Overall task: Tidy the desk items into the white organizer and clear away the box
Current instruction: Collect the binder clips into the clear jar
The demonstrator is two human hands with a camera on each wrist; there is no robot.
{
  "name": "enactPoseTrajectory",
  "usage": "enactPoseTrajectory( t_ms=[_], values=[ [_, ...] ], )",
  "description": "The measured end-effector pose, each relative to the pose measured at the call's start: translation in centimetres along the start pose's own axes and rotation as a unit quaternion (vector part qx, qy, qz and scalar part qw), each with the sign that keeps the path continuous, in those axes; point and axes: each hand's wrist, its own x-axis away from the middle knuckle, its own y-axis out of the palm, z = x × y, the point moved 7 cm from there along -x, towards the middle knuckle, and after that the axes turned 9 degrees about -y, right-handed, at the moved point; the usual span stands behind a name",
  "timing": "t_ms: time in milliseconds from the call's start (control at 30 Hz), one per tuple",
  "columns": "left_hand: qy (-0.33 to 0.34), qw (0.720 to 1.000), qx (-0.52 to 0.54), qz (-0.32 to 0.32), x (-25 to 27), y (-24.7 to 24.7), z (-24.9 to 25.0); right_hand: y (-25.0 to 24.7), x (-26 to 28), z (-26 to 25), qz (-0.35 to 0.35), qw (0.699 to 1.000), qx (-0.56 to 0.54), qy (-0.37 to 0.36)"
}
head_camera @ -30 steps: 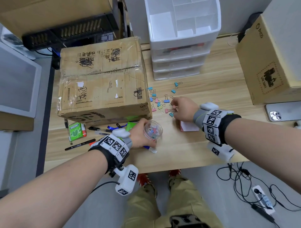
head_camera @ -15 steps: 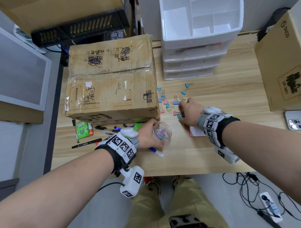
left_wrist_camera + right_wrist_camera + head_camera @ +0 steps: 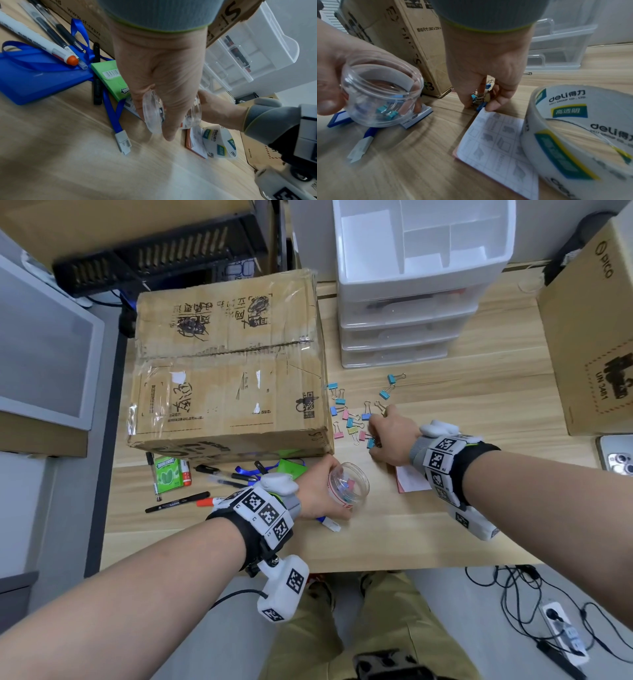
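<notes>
From overhead, the left hand [image 3: 317, 491] holds a clear jar [image 3: 349, 487] tilted on the counter [image 3: 394, 542]; the right hand [image 3: 390, 436] covers scattered binder clips [image 3: 352, 422] before the white organizer [image 3: 411, 285]. Only the right wrist view shows its grip pinching clips [image 3: 479, 97] beside a tape roll [image 3: 573, 135].

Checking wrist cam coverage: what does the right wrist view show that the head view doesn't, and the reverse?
Right wrist only: the tape roll printed "deli", and the right hand's fingers gathering several binder clips.

Head only: the white organizer's open top compartments, the pens, the phone.

Both: the left hand holding the clear jar with clips inside, and the cardboard box.
</notes>
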Motion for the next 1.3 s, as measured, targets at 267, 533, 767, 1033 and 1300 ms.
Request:
enactPoseTrajectory(
  t_ms=[267,533,767,1033,1300],
  values=[
    [0.0,1.0,0.002,-0.001,0.1,0.2,0.0,0.5,-0.2,-0.4,0.013,0.999,0.016,-0.034],
    [0.0,1.0,0.011,0.002,0.7,-0.1,-0.4,0.4,-0.1,-1.0,0.013,0.999,0.026,-0.024],
    [-0.005,1.0,0.019,0.011,0.9,-0.4,-0.6,0.2,0.0,-1.5,0.018,0.999,0.024,-0.045],
    [-0.027,0.998,0.044,0.02,0.8,-0.6,-0.9,-2.0,1.4,-1.2,0.006,0.977,-0.209,-0.025],
    [-0.026,0.999,0.039,0.02,0.7,-0.6,-0.3,-3.6,4.0,-4.8,-0.219,0.88,-0.421,-0.022]
  ],
)
